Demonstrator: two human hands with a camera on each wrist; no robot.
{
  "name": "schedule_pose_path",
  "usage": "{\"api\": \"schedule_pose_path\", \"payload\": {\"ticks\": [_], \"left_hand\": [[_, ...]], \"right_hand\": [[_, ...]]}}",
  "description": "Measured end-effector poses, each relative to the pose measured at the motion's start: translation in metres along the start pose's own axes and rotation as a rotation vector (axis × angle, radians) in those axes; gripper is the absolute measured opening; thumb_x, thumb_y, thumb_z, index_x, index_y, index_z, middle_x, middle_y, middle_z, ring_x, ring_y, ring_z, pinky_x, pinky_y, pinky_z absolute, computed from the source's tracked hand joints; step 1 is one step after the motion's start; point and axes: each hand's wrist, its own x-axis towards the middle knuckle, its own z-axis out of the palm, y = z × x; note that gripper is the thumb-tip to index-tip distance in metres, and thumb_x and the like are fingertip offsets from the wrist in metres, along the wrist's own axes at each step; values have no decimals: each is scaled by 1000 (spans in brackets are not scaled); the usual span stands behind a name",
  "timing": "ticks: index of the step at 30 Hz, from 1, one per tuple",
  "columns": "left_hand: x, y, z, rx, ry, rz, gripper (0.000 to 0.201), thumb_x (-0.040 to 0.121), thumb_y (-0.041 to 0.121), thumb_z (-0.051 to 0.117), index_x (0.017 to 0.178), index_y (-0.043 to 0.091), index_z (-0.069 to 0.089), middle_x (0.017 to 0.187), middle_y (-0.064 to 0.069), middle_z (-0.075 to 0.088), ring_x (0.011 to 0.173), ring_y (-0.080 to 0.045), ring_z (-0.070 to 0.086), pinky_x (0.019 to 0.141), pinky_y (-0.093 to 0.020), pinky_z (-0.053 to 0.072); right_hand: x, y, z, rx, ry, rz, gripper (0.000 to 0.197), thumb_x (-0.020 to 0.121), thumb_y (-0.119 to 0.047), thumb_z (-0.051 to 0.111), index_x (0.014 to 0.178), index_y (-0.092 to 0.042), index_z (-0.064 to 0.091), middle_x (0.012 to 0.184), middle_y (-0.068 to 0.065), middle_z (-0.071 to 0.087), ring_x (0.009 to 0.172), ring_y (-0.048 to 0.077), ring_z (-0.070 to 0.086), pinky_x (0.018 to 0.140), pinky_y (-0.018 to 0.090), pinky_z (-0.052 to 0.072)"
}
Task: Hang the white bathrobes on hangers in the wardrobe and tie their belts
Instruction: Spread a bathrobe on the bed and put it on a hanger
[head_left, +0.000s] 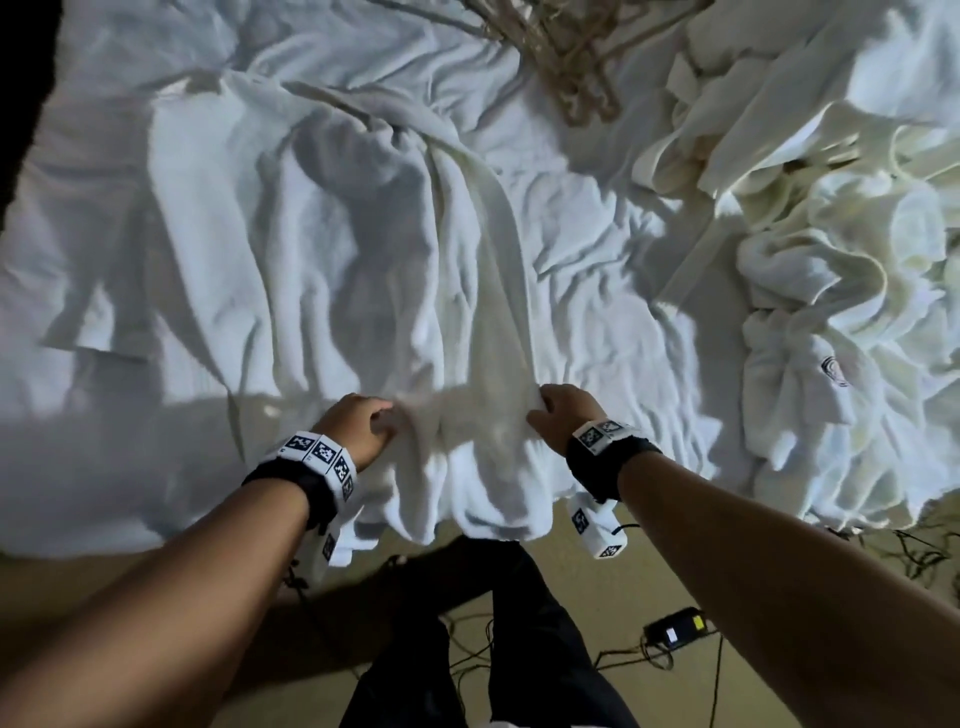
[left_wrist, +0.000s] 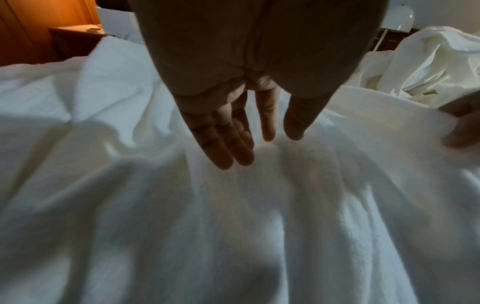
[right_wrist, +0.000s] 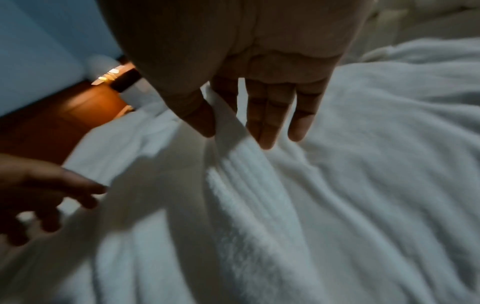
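Note:
A white bathrobe lies spread lengthwise on the bed, its hem toward the near edge. My left hand is at the hem's left side; in the left wrist view the left hand has straight fingers just above or on the bathrobe. My right hand holds the hem's right side. In the right wrist view the right hand pinches a raised fold of the bathrobe between thumb and forefinger. Several wooden hangers lie at the far side of the bed.
A heap of more white bathrobes covers the right part of the bed. Below the bed edge, cables and a black box lie on the floor beside my legs. A wooden nightstand stands beyond the bed.

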Motion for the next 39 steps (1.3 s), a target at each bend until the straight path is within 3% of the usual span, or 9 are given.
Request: {"api": "schedule_pose_path", "payload": {"ticks": [4,8,13,18,21,23,27,33,39], "left_hand": [[-24,-28,1,-145,36,-72,28,95,36,54,110,18,69,112,-7,70,99,-27,65,90,-32,49],[-54,-61,4,-575,105,-268,58,90,68,36,94,19,68,85,-7,73,72,-25,69,72,-38,58],[-69,-103,16,-587,82,-324,49,86,66,50,92,19,64,93,-6,72,80,-23,69,75,-42,59],[-55,-112,48,-451,70,-301,51,78,64,61,91,14,58,89,-10,70,78,-27,66,74,-37,57],[-45,-105,60,-426,98,-364,69,66,73,63,99,12,57,95,-8,69,88,-29,66,85,-39,53],[-36,-101,63,-459,140,-385,60,70,63,65,101,11,58,97,-9,68,92,-29,66,84,-34,51],[-33,-103,68,-419,98,-398,28,80,22,59,107,13,60,98,-9,67,92,-30,66,79,-28,49],[-73,-121,59,-60,-115,-430,37,91,22,54,123,3,58,127,-17,59,117,-33,57,100,-38,45],[-59,-66,-14,-102,227,-452,55,85,10,56,136,3,34,136,-22,44,124,-40,48,99,-44,42]], "right_hand": [[-45,-62,40,21,18,-233,25,80,-30,55,96,-12,62,106,9,59,95,29,58,81,27,43],[-92,-128,124,85,-376,-450,14,90,-30,57,101,-22,62,106,0,68,98,19,64,94,38,50],[-88,-131,152,112,-187,-171,25,88,-24,61,112,-22,62,115,3,62,105,22,62,93,30,48],[-70,-84,151,41,135,58,46,83,-25,64,126,-22,45,131,8,37,102,29,59,88,34,47],[-58,-64,147,87,156,169,76,84,-30,68,146,-19,25,140,12,34,116,32,54,94,37,45],[-43,-54,146,172,92,251,79,83,-34,70,147,-15,27,136,12,48,116,30,57,91,35,45],[-39,-47,152,55,60,212,29,91,-30,57,113,-14,61,111,13,68,103,30,64,83,30,50],[-81,-39,169,-415,-316,116,35,88,-16,56,120,-4,58,123,15,62,119,32,57,93,34,47],[-74,-59,103,-232,-96,113,47,88,-40,65,124,-15,50,120,9,61,110,30,60,89,34,49]]}}
